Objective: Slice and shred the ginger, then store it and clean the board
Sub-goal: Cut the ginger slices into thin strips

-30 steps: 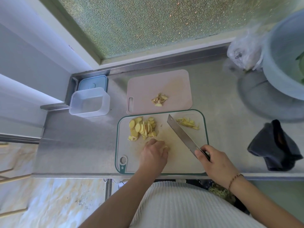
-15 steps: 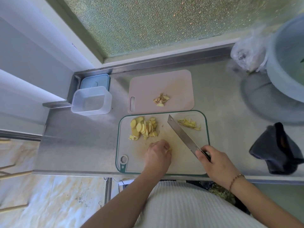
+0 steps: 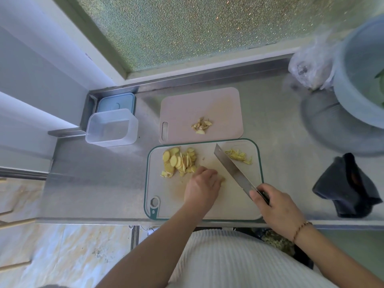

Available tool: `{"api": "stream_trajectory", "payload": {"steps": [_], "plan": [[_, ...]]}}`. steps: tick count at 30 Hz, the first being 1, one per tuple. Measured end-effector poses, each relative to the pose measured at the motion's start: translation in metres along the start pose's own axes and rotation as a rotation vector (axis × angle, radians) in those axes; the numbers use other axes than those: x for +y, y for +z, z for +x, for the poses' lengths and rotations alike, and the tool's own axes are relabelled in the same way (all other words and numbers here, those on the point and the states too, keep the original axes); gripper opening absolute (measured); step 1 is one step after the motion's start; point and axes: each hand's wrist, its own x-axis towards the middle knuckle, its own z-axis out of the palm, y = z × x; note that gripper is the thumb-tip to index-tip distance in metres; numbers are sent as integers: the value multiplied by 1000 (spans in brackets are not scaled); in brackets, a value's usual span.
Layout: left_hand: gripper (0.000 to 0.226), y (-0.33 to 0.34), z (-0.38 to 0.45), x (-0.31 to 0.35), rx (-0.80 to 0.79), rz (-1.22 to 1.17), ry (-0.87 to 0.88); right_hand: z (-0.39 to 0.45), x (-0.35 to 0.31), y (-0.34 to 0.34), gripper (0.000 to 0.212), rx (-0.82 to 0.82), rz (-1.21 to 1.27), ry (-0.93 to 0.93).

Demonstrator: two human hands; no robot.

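A white cutting board with a green rim lies at the counter's front edge. On its far left sits a pile of round ginger slices; a small heap of ginger shreds lies at its far right. My left hand rests knuckles-up on the board's middle, fingers curled over a few slices that barely show under it. My right hand grips the handle of a cleaver, whose blade slants across the board between my left hand and the shreds.
A pink board with ginger trimmings lies behind. An open clear container and its blue lid stand at the left. A dark cloth, a grey basin and a plastic bag are on the right.
My left hand has shifted slightly right on the board over the slices it covers. The cleaver and my right hand have barely moved.
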Motion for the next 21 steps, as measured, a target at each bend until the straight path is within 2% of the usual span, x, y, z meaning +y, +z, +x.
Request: {"api": "stream_trajectory", "payload": {"steps": [4,8,11,14,17,21], "plan": [[16,-16,0,-28,76,110,104,0,2,3,25,16,16,3],[17,-24,-3,-42,69,242,169,-1,3,4,24,16,14,6],[6,-25,0,-33,27,238,139,-1,2,3,25,19,13,3],[14,-24,3,-26,-6,216,69,-1,3,3,26,22,8,3],[19,-22,4,-25,-57,252,84,-2,2,4,25,27,14,1],[13,-20,5,-23,-92,289,101,-2,1,6,26,31,21,0]]}}
